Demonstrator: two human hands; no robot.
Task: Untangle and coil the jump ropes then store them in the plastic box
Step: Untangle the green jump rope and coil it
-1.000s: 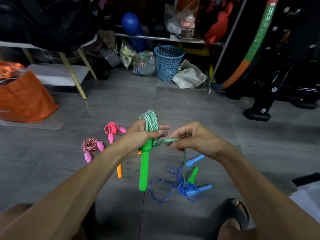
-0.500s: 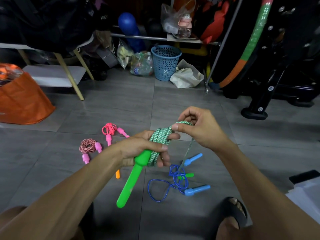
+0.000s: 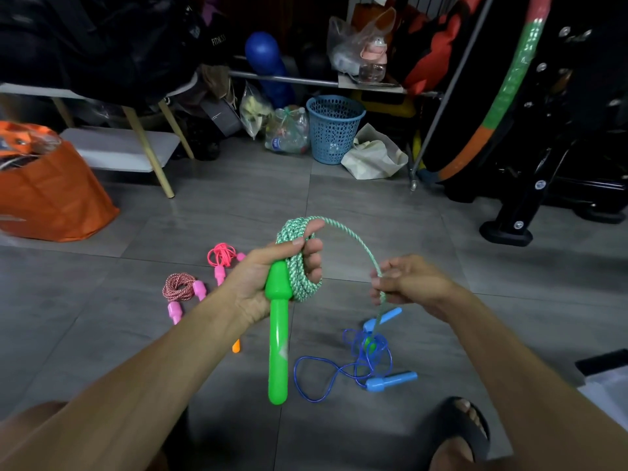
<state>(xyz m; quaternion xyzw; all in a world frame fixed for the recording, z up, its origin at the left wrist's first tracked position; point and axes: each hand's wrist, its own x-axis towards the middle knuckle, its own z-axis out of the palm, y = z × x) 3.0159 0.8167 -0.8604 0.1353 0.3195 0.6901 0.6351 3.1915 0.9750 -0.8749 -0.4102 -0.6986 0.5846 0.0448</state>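
Green rope half coiled above the floor

While the left hand (image 3: 272,277) grips the green rope's coil (image 3: 299,263) and handle (image 3: 278,338), the right hand (image 3: 407,283) pinches its free strand, right. The blue rope (image 3: 353,362) lies tangled nearer; a second green handle (image 3: 370,345) perhaps rests inside.

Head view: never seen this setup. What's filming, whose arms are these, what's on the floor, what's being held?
There is no robot here. A person wears a wide-angle camera on the head, looking forward and down, so the two bare arms are their own.

The left hand grips a green jump rope handle together with a coil of green-and-white rope. The right hand pinches the loose end of that rope, which arcs over from the coil.

On the grey tiled floor lie a loose blue jump rope, a coiled red-and-white rope with pink handles and a coiled pink rope. An orange handle peeks out from behind the left arm.
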